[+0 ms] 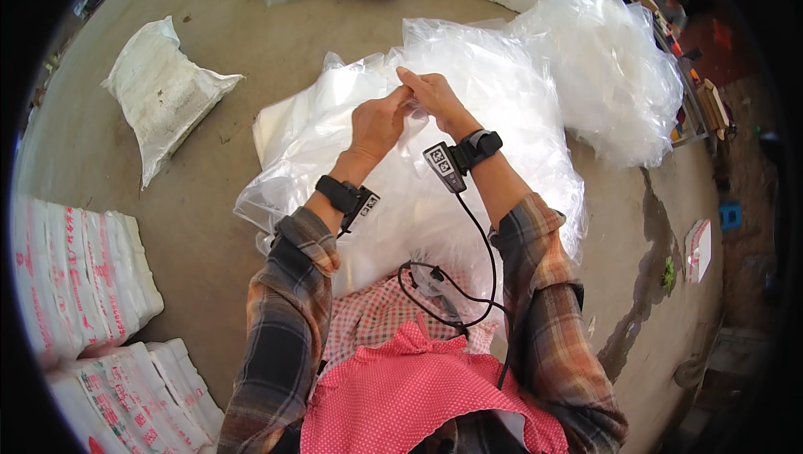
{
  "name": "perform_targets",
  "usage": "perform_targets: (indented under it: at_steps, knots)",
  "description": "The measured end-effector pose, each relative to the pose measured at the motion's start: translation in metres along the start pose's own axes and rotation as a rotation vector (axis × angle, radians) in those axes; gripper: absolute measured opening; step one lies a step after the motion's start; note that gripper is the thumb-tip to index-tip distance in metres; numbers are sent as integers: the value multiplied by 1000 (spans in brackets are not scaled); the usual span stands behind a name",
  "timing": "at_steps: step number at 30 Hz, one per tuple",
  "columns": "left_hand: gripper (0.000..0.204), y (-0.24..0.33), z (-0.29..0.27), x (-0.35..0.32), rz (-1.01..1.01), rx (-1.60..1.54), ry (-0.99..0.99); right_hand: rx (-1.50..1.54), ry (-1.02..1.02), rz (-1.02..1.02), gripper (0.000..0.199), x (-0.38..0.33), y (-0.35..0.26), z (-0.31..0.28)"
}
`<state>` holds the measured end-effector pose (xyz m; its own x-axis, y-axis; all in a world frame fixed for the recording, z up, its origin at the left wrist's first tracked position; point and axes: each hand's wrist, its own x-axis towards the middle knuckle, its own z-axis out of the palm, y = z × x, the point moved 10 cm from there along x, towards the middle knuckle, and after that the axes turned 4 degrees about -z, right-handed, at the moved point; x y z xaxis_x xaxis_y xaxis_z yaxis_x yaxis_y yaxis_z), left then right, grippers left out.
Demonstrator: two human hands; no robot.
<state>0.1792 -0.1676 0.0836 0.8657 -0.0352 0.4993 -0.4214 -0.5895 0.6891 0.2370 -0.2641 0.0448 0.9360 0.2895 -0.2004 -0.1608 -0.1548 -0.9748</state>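
A person's left hand [378, 123] and right hand [435, 98] meet above a heap of clear plastic bags [418, 203], fingertips pinched shut on the thin edge of one clear plastic bag [416, 108] held up between them, just above the centre of the view. Both hands are nearly closed, thumb against fingers, with only film between them. The film looks limp, glossy and almost see-through, creased in many folds, and hard to tell apart from the sheets beneath it. As a judgement, the slick layers could cling together so the pinch slips or lifts more than one sheet, and a hard pull could stretch or tear the edge. The black cable [481, 245] hanging from the right wristband [477, 146] could also snag in the loose heap. At 10 o'clock a filled white sack [163, 90] lies on the concrete floor [251, 35]; at 8 o'clock stand stacked printed bundles [84, 278]; at 1 o'clock more crumpled film [611, 77] is piled.
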Motion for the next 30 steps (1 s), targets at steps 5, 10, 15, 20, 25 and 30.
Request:
perform_targets:
  at_steps: [5,10,15,20,25,30]
  knots:
    - [35,-31,-17,-16,-184,-173,105,387,-41,-28,23,-12,11,-15]
    - [37,-30,-16,-16,-175,-154,52,-5,109,-45,50,-21,-8,-35]
    - [48,-26,-20,-17,-223,-374,173,-143,-95,236,78,-13,23,12]
    - [48,-46,-13,-25,-398,-368,80,223,35,-19,22,-6,33,20]
    - [33,-53,-14,-25,-321,-320,-84,463,15,-69,18,0,41,-3]
    - [16,-58,-48,-27,-110,-162,19,1009,184,-19,23,3,50,-88]
